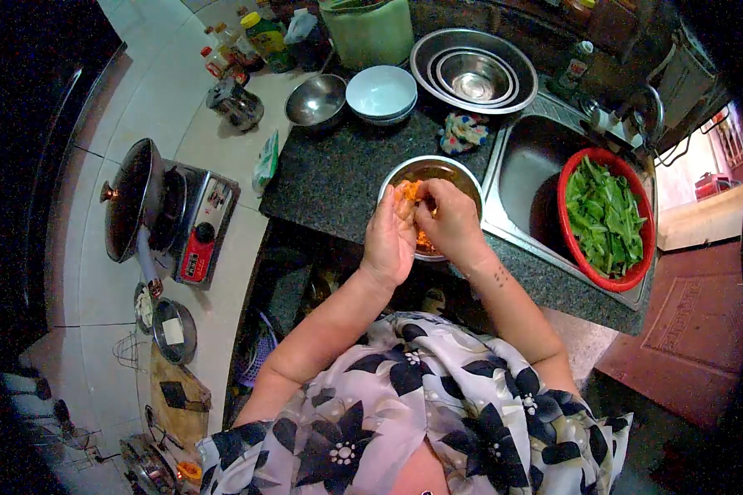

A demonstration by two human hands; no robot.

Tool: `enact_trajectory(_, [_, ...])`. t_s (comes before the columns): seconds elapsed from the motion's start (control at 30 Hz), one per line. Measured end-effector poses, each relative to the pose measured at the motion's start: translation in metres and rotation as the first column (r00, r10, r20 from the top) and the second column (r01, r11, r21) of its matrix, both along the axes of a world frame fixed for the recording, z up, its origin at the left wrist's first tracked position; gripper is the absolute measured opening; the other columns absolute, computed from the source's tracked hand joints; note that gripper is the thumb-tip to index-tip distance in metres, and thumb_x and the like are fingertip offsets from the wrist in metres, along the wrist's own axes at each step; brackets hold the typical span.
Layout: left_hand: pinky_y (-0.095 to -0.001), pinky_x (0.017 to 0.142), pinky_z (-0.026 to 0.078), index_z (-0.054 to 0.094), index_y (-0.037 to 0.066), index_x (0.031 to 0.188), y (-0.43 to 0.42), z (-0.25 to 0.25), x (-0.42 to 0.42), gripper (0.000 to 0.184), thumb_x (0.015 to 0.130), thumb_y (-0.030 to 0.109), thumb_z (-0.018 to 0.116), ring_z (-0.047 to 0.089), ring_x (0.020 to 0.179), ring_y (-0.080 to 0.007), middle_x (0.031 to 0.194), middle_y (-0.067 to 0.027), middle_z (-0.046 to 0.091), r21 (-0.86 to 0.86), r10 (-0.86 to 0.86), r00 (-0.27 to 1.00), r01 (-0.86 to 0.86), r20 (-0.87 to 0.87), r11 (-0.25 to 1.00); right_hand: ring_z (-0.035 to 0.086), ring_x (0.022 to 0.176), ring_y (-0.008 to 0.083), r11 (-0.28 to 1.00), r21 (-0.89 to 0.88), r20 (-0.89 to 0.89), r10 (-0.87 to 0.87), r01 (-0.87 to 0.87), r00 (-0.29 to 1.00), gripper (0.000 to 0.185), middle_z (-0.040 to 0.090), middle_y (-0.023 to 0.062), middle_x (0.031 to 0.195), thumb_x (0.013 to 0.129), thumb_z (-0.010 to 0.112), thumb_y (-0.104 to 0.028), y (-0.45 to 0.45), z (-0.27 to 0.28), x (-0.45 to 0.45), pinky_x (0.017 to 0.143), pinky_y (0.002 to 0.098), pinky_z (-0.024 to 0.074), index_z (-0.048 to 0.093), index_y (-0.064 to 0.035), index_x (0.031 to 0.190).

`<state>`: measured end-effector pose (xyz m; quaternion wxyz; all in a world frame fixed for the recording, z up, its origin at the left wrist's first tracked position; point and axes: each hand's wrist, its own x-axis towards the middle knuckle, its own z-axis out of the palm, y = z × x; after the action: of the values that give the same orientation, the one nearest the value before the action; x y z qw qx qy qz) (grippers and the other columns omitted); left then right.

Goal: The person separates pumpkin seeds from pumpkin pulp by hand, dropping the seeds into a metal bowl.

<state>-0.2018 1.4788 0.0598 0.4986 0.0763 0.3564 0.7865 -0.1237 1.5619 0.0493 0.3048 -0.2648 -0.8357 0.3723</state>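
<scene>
Over a metal bowl (pixel 471 177) on the dark counter, my two hands come together around a small lump of orange food (pixel 413 191). My left hand (pixel 388 243) cups it from the left, fingers closed around its side. From the right, my right hand (pixel 452 221) pinches at the same lump with bent fingers. Its exact kind is too small to make out. More orange bits (pixel 425 242) lie inside the bowl, partly hidden by my hands.
Right of the bowl, a red basket of leafy greens (pixel 604 219) sits over the sink (pixel 530 148). Behind are nested metal basins (pixel 428 62), white bowls (pixel 380 91) and a patterned cloth (pixel 464 133). At left stand a gas stove (pixel 209 223) and a wok (pixel 130 202).
</scene>
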Motion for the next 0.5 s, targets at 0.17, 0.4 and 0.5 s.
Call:
enact_trajectory(0.17, [-0.0328,0.096,0.033,0.045,0.002,0.115,0.0014,0.0001,-0.0012,0.042,0.091,0.037,0.037,0.046,0.109,-0.0211,0.117,-0.0104,0.05,0.008,0.006,0.999,-0.006,-0.044,1.0,0.055,0.078,0.0348,0.999,-0.023,-0.059,0.033,-0.035,0.998,0.022,0.057,0.0162,0.084,0.07,0.059,-0.012,-0.0006,0.0017,0.0001,0.07,0.0409,0.0453,0.055,-0.0025,0.09])
enact_trajectory(0.4, [-0.0336,0.097,0.032,0.046,0.002,0.114,0.0044,-0.0032,0.002,0.04,0.091,0.034,0.037,0.045,0.111,-0.0215,0.117,-0.0106,0.05,-0.023,0.017,0.997,-0.019,-0.081,1.0,0.055,0.079,0.0339,0.998,0.053,-0.059,0.043,-0.04,0.997,0.02,0.057,0.016,0.082,0.072,0.058,-0.011,0.0022,0.0011,0.0005,0.07,0.0406,0.0453,0.056,-0.0024,0.09])
enact_trajectory(0.5, [-0.034,0.097,0.032,0.046,0.002,0.114,0.0062,-0.0041,0.0011,0.039,0.092,0.032,0.037,0.045,0.111,-0.0217,0.118,-0.0108,0.05,-0.018,-0.006,0.999,0.006,-0.032,1.0,0.056,0.08,0.0337,0.999,0.022,-0.054,0.029,-0.028,0.998,0.02,0.058,0.016,0.083,0.072,0.058,-0.011,0.0046,0.0023,0.0042,0.072,0.0401,0.0454,0.057,-0.0023,0.09])
